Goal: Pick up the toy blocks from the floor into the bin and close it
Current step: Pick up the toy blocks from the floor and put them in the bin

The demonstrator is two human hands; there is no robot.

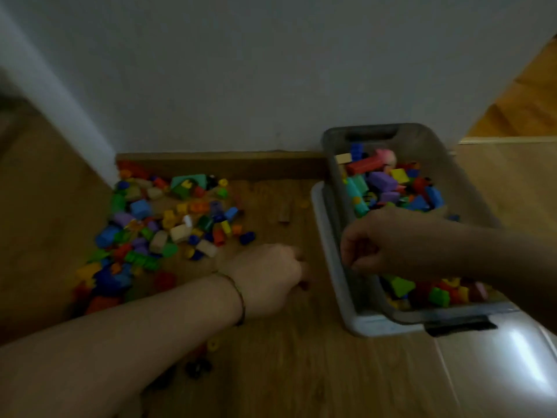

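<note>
Saw toy blocks (156, 230) heaped on the floor (271, 357) by the wall (271, 70), left. Found left hand (268, 279) knuckles-up on the floor, fingers curled, grasp impossible to tell. Found right hand (379, 242) curled over the open bin (437, 315), hold likewise unclear; more blocks inside it.

Thin, perhaps beaded, left-wrist bracelet (237, 294)

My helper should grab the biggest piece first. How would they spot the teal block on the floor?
Find the wooden skirting board left of the grey bin. The floor pile reaches it, and the teal block lies at that far edge. It is bulkier than its neighbours, pale teal among reds, greens and yellows.
</note>
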